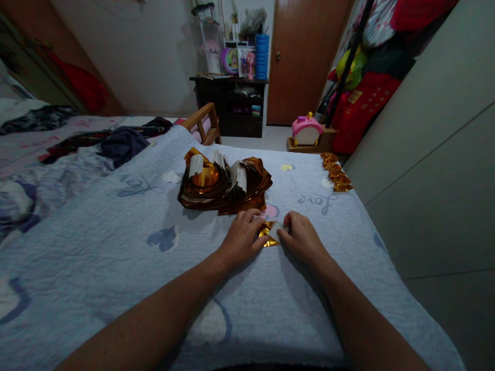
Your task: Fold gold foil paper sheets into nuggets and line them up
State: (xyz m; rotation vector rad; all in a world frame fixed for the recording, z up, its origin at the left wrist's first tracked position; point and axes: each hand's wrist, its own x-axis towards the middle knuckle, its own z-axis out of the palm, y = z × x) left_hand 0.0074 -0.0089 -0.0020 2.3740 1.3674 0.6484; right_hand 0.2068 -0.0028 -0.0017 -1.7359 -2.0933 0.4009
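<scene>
A small sheet of gold foil paper (269, 233), partly folded with its pale back showing on the right, lies on the bedspread between my hands. My left hand (243, 233) grips its left edge with thumb and fingers. On the other side, my right hand (302, 235) pinches the pale right end. Just beyond my left hand rests a thick, curled stack of gold foil paper (224, 198), its sheets fanned and rolled over. Several folded gold foil pieces (335, 172) sit in a row by the far right edge of the bed.
The light blue bedspread (154, 288) with hearts and lettering covers the surface. A white cabinet (436, 154) stands along the right. Clothes (124, 144) are heaped at the left. Beyond the far edge are a wooden chair (204, 123), a pink toy case (307, 130) and a dark shelf unit (232, 108).
</scene>
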